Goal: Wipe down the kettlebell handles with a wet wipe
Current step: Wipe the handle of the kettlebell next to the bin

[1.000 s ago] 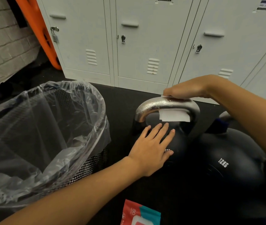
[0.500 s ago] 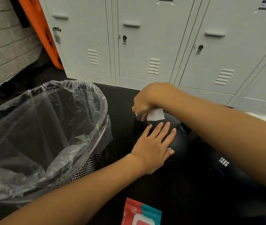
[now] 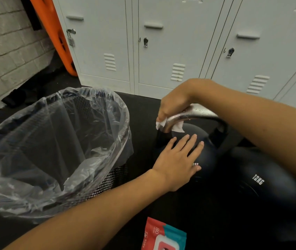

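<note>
A black kettlebell [image 3: 206, 156] with a shiny metal handle [image 3: 197, 113] stands on the dark floor. My right hand [image 3: 175, 103] grips a white wet wipe [image 3: 168, 125] wrapped round the left bend of that handle. My left hand [image 3: 177, 159] rests flat on the kettlebell's body, fingers straight. A second black kettlebell [image 3: 262, 179] marked 12KG sits to the right, its handle hidden behind my right forearm.
A mesh waste bin [image 3: 53, 150] lined with clear plastic stands close on the left. A red and teal wipes pack [image 3: 163, 235] lies on the floor near me. White lockers [image 3: 170, 46] line the back; an orange board [image 3: 53, 33] leans by the brick wall.
My right hand slid the wipe from the top of the handle down to its left bend, uncovering the wet top. My left hand stayed flat on the kettlebell.
</note>
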Demonstrator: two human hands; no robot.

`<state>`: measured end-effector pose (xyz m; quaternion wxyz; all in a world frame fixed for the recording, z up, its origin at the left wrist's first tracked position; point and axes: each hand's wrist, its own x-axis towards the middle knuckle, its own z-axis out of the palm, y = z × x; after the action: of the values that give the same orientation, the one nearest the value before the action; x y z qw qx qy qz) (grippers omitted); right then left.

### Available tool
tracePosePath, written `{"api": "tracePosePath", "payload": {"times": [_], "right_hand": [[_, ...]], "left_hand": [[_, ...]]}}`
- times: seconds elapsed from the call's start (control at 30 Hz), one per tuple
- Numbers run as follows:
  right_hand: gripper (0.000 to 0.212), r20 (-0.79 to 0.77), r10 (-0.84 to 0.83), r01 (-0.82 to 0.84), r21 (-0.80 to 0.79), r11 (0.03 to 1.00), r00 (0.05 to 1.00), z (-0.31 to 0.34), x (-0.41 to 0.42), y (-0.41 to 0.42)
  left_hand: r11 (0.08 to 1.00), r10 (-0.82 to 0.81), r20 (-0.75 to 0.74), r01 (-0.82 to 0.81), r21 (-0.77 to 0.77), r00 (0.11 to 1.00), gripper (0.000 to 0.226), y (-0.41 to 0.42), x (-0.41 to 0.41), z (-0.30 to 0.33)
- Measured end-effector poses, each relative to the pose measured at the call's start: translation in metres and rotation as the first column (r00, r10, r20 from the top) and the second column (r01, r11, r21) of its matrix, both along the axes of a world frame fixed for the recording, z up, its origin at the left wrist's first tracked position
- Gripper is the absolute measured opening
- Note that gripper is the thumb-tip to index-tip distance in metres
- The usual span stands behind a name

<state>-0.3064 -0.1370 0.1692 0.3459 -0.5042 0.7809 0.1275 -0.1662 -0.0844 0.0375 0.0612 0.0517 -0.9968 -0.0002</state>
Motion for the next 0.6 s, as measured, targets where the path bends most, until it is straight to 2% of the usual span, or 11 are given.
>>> {"api": "tracePosePath", "payload": {"times": [0.07,0.13,0.2,0.3,0.33,0.4,0.5,0.6], "right_hand": [[0.017,0.074,0.003,-0.001,-0.021,1.0,0.997,0.021,0.011,0.016],[0.03,0.111,0.04,-0.039,-0.011,0.999,0.993,0.037,0.014,0.029],[0.04,0.157,0.0,0.005,-0.03,1.0,0.988,0.044,0.012,0.04],[0.043,0.241,-0.095,0.119,-0.085,0.989,0.966,0.041,0.002,0.042],[0.046,0.263,-0.125,0.158,-0.108,0.982,0.957,0.041,0.001,0.041],[0.056,0.307,-0.17,0.209,-0.099,0.973,0.936,0.041,0.0,0.038],[0.065,0.347,-0.175,0.206,-0.054,0.977,0.921,0.043,0.0,0.035],[0.057,0.367,-0.191,0.251,-0.124,0.96,0.911,0.044,0.0,0.035]], "left_hand": [[0.998,-0.004,-0.065,0.008,0.062,0.998,0.062,-0.001,0.002,0.001],[0.986,-0.011,-0.161,0.037,0.163,0.987,0.054,0.001,0.006,0.002],[0.956,-0.039,-0.319,0.128,0.265,0.947,0.038,0.002,0.014,0.008],[0.928,-0.06,-0.579,0.259,0.268,0.813,0.019,-0.002,0.029,0.022],[0.925,-0.014,-0.654,0.258,0.278,0.757,0.017,-0.005,0.033,0.028],[0.875,0.217,-0.74,0.209,0.437,0.637,0.015,-0.01,0.034,0.042],[0.652,0.609,-0.634,0.154,0.742,0.477,0.012,-0.016,0.019,0.069],[0.432,0.79,-0.448,0.139,0.891,0.417,0.012,-0.024,-0.008,0.096]]}}
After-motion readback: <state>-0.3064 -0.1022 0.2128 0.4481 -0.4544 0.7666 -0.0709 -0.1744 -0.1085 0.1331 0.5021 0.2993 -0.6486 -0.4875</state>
